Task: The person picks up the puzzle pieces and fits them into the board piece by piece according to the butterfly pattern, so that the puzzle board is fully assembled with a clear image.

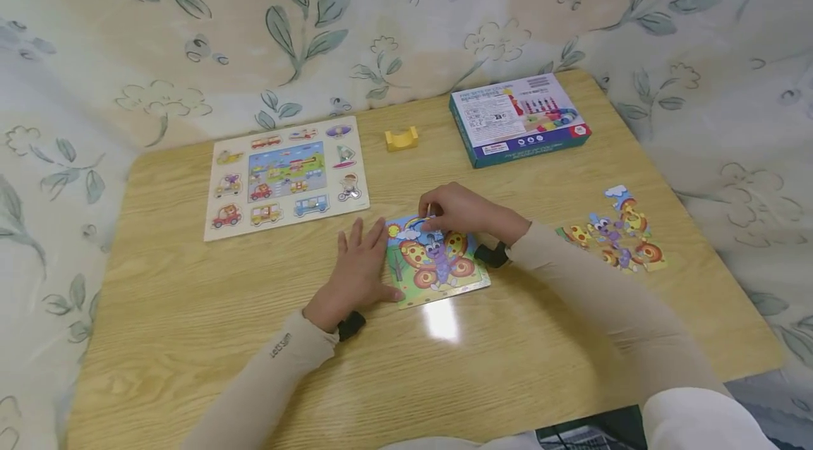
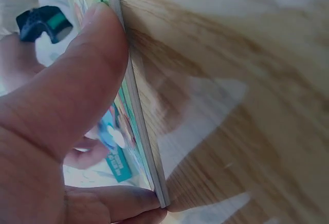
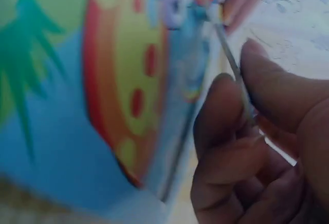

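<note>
A square butterfly puzzle board [image 1: 409, 300] lies mid-table, its picture showing a purple butterfly with orange-spotted wings. My left hand [image 1: 358, 263] rests along its left side with fingers extended; the thumb [image 2: 103, 44] presses on the face near the lower left corner, and fingertips touch the far end of the edge. Over the board's top edge, my right hand [image 1: 460, 210] pinches a thin puzzle piece [image 3: 231, 59] between thumb and curled index finger. That piece is seen edge-on in the right wrist view, and its picture is mostly hidden.
Several loose butterfly puzzle pieces [image 1: 610, 228] lie right of the board, beside my right forearm. At the back left sits a vehicle peg puzzle [image 1: 286, 221], then a small yellow curved block [image 1: 401, 139] and a boxed bead set [image 1: 521, 118]. Patterned fabric hangs behind the table [image 1: 222, 337].
</note>
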{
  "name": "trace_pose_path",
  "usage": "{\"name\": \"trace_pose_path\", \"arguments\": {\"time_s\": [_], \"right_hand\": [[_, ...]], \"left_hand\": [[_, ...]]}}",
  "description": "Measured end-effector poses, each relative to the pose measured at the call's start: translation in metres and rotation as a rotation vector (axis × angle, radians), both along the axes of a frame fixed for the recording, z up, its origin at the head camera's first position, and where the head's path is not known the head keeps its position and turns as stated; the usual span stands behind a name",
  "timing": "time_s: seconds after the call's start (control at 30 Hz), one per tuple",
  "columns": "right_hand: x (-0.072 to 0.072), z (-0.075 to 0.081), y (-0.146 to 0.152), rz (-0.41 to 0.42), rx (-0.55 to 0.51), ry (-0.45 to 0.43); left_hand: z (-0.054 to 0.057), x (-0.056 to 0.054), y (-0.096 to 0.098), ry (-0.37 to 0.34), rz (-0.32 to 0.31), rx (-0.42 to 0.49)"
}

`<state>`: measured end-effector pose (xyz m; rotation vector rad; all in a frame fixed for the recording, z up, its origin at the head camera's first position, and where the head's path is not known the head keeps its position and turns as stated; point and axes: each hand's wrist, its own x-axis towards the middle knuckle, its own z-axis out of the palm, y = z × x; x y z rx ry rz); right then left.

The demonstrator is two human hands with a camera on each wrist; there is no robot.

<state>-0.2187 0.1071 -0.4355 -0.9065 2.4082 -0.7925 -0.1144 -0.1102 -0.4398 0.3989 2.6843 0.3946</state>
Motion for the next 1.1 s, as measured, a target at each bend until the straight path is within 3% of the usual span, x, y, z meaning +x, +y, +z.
{"name": "trace_pose_path", "arguments": {"time_s": [0.17, 0.4, 0.77, 1.1], "right_hand": [[0.002, -0.008, -0.004, -0.069, 0.098, 0.045], [0.006, -0.001, -0.003, -0.149, 0.191, 0.044], [0.008, 0.000, -0.001, -0.169, 0.234, 0.111], [0.012, -0.001, -0.007, -0.231, 0.302, 0.108]], "left_hand": [[-0.002, -0.001, 0.004, -0.013, -0.005, -0.005], [-0.001, -0.001, 0.008, -0.017, -0.004, 0.000], [0.000, -0.004, 0.008, -0.014, -0.012, -0.007], [0.002, -0.003, 0.006, -0.011, -0.015, 0.008]]}}
